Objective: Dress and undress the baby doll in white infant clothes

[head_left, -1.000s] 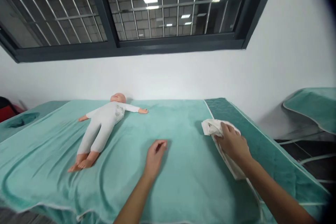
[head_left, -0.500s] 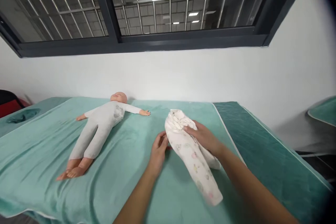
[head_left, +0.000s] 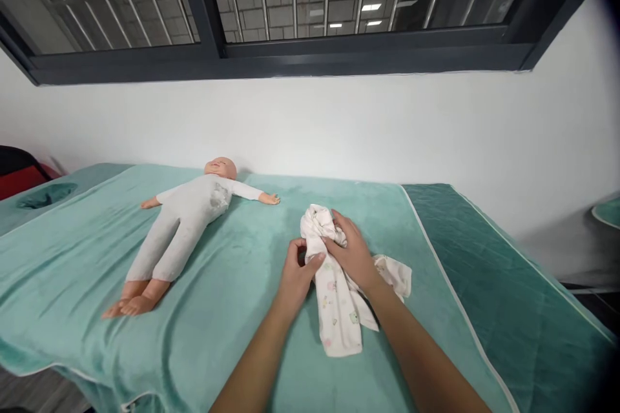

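Between my hands is a small white baby garment [head_left: 334,310] with a printed pattern, bunched at its top end. One narrow tube of cloth hangs toward me and another part spreads to the right. My left hand [head_left: 296,274] grips its left edge, thumb on top and fingers partly hidden behind. My right hand [head_left: 353,251] holds the bunched upper part from the right, thumb pressed on the cloth. To the left a baby doll [head_left: 194,210] in a pale long-sleeved suit lies on its back, arms spread, its feet bare.
A light green cloth [head_left: 232,310] covers the bed, with a darker green strip [head_left: 494,284] on the right. Behind it rises a white wall [head_left: 314,122] with a barred window [head_left: 290,6]. A red and black item [head_left: 19,174] stands at far left.
The garment has turned and gathered, its long tube swinging left, while another part now spreads out at right. My left hand has closed onto its edge. The view has shifted slightly.
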Demonstrator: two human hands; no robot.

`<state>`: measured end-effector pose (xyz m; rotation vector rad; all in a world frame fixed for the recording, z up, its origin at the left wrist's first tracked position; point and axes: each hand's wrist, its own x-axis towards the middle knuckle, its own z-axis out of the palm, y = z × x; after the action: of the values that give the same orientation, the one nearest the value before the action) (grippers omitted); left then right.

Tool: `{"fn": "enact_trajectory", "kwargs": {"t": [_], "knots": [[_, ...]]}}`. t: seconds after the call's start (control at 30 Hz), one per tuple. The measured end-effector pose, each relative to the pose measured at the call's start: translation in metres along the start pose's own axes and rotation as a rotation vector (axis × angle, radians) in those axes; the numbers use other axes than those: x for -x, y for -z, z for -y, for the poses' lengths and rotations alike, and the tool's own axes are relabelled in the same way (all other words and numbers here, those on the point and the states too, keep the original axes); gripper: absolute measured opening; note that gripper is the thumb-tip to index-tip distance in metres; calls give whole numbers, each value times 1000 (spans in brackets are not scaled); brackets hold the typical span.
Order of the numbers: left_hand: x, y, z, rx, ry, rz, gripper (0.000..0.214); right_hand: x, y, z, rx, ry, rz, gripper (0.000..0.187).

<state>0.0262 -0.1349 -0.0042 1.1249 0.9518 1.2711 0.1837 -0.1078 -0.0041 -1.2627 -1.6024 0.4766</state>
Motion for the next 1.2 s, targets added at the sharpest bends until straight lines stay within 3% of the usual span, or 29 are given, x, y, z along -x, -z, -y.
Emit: {"fn": "enact_trajectory", "kwargs": {"t": [0.07, 0.27, 0.47, 0.53, 0.6, 0.7, 0.77, 0.9, 1.0, 1.1, 1.2], "knots": [[1, 1, 2, -17, -16, 12, 30, 1, 2, 3, -29, 19, -1, 57], [-1, 10, 4, 152, 54, -112, 29, 4, 10, 3, -135, 18, -105, 15], [-9, 19, -2, 569, 166, -198, 17, 5, 16, -7, -198, -90, -303, 12], [-9, 22, -5, 630, 264, -146, 14, 5, 19, -10, -290, -111, -348, 13], [-8, 24, -7, 653, 362, -68, 24, 4, 22, -12, -409, -149, -377, 15], [-5, 24, -6, 685, 407, -44, 32, 5, 27, -13, -541, -198, -409, 17], [-5, 23, -4, 681, 345, -107, 31, 7, 27, -10, -579, -205, -373, 19], [-5, 20, -2, 539, 198, -189, 29, 11, 20, -5, -513, -237, -115, 38], [-4, 20, -4, 394, 185, -125, 33, 12, 15, -5, -394, -293, 28, 61], [-2, 21, -6, 329, 223, -35, 37, 11, 17, -3, -315, -312, 36, 82], [0, 21, -6, 326, 264, 22, 40, 11, 22, 1, -351, -322, 65, 77]]}}
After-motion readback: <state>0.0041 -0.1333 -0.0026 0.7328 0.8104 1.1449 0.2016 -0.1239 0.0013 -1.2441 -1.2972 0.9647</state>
